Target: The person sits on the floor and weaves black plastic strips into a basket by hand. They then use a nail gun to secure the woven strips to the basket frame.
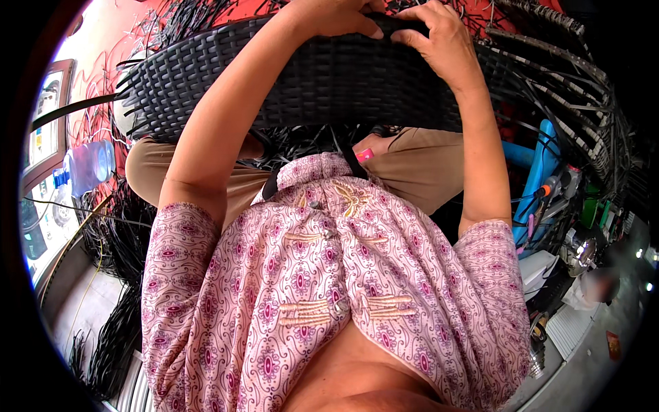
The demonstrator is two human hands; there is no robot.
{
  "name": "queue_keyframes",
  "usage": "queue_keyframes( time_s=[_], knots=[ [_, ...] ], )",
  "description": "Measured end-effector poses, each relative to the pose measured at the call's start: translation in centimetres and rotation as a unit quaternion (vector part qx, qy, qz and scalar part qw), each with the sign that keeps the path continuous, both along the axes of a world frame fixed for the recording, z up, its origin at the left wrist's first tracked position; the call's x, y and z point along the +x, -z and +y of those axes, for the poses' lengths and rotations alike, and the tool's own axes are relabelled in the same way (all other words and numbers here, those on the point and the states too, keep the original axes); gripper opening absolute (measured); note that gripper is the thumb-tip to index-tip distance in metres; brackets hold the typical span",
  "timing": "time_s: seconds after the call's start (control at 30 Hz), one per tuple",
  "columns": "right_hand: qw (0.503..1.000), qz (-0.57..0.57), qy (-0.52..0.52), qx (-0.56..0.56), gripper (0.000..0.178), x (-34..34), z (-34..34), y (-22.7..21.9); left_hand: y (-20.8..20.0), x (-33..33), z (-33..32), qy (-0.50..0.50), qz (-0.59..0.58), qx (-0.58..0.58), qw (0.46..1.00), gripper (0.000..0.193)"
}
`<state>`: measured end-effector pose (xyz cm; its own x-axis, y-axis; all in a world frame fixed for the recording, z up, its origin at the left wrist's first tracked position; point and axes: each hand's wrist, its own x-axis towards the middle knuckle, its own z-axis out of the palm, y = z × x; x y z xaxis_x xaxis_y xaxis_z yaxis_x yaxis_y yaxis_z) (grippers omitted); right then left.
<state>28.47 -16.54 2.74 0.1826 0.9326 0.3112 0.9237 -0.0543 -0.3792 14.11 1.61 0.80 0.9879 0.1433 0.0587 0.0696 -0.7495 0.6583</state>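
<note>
Black woven panel (329,79) up at 12 o'clock, arching from about 10 round to 1, and both hands are on or right by its top rim. Left hand (338,15) is at 12, partly cut off by the edge of the view; its thumb comes down by the near face, but can't tell how tightly the fingers are closed or if they've got a strand. Right hand (439,42) is at 1, thumb and forefinger bent in a loose C with a bit of space between them at the rim. Can't tell if it's really gripping anything, that stretch of weave is kinda blurry.

One long black strand (75,110) pokes out past the panel's end at 10. Brown trousers (425,168) show below the panel, legs bent, then a pink patterned shirt (309,264) toward 6. Bluish clear bottle (93,168) sits between 9 and 10, a bundle of black strips (115,336) hangs at 8, and there's a bright blue object (542,168) between 2 and 3.
</note>
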Motion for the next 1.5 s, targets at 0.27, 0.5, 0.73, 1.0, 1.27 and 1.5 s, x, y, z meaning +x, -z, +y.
queue_keyframes(
  time_s=[0.27, 0.5, 0.73, 1.0, 1.27, 1.5],
  knots=[
    [0.994, 0.081, 0.045, -0.059, 0.040, 0.2, 0.8, -0.5, 1.2, 1.0, 1.0, -0.058, 0.057, -0.171, 0.982, 0.039],
    [0.996, 0.068, 0.037, 0.035, 0.044, 1.4, 0.3, 3.3, 3.4, 1.7, 1.4, -0.100, 0.028, -0.349, 0.932, 0.012],
    [0.992, 0.045, 0.032, 0.114, 0.042, 0.9, -0.5, 4.5, 1.0, -0.3, 0.1, -0.047, -0.063, -0.154, 0.985, 0.017],
    [0.980, -0.036, 0.017, 0.196, 0.035, 0.8, -0.6, 5.6, 1.3, -1.6, -1.3, 0.015, -0.202, 0.013, 0.979, 0.023],
    [0.946, -0.059, 0.040, 0.315, 0.020, 0.8, 0.2, 8.0, 1.0, -2.7, -3.2, -0.001, -0.207, 0.168, 0.964, 0.039],
    [0.943, -0.046, 0.029, 0.328, 0.016, 0.2, -0.6, 8.2, 1.9, -3.5, -3.5, 0.035, -0.249, 0.234, 0.939, 0.036]
  ],
)
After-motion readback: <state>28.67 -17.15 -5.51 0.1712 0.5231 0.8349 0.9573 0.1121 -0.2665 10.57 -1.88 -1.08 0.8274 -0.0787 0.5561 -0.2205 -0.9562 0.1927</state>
